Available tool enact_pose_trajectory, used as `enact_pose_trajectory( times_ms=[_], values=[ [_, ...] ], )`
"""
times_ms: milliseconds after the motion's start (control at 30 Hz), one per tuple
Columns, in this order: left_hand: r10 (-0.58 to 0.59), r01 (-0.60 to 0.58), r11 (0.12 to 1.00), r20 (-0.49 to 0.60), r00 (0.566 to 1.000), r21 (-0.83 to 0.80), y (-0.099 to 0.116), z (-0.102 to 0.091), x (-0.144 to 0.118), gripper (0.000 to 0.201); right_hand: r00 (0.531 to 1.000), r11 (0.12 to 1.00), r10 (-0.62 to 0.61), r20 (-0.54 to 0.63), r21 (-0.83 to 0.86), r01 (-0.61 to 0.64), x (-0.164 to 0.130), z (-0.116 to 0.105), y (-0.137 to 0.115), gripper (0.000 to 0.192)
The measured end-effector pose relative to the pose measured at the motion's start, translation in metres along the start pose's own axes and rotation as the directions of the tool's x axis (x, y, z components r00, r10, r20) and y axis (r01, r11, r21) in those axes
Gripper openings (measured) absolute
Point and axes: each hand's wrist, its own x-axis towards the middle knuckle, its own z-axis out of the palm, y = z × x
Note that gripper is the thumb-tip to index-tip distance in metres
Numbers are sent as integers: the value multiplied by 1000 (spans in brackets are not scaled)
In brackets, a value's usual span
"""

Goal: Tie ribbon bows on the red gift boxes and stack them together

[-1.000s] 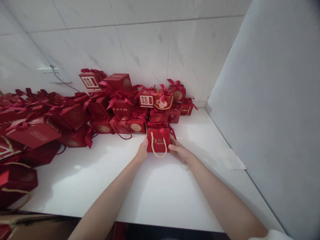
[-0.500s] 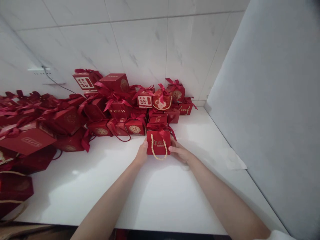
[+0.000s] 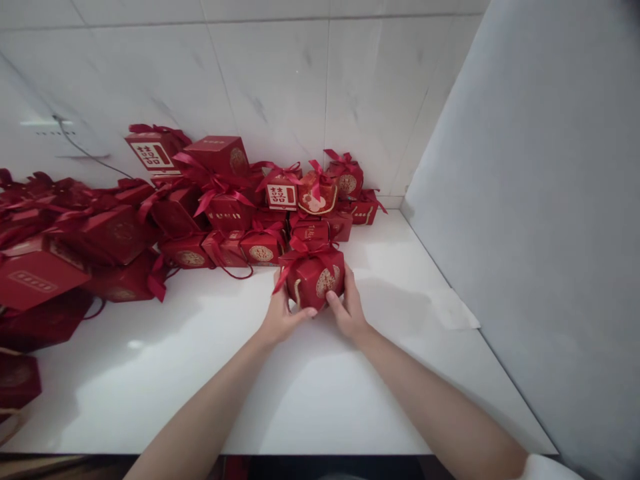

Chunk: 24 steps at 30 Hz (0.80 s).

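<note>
Fingers of 2 hands clasp a red box (2 labels behind read 囍).

1. The gift box is between the left hand and the right hand, over the table; whether it rests there is unclear.
2. Behind it, stacked boxes stand on the table before the wall.
3. Left of these lies a heap of boxes.
4. A cable runs behind the heap.
5. A panel borders the table's right side.
6. Right of the right hand, a flat piece lies beside the panel.
</note>
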Motion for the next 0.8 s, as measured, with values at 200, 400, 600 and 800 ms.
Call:
enact_pose_trajectory(
  times_ms=[200, 400, 600, 800],
  values=[
    [-111, 114, 959, 26, 993, -261, -15, -6, 5, 93, 915, 806, 351, 199, 433, -403, 5, 5, 5, 62],
    [-207, 233, 912, 114, 972, -338, -27, -20, 7, 80, 859, 689, 373, 350, 516, -509, 3, 1, 18, 55],
    [-310, 316, 897, 71, 948, -310, -30, -20, 7, 80, 828, 628, 380, 412, 543, -558, 10, 0, 17, 57],
    [-310, 301, 897, 23, 950, -323, -34, -19, 7, 82, 827, 640, 382, 412, 527, -559, 11, 1, 16, 62]
  ],
)
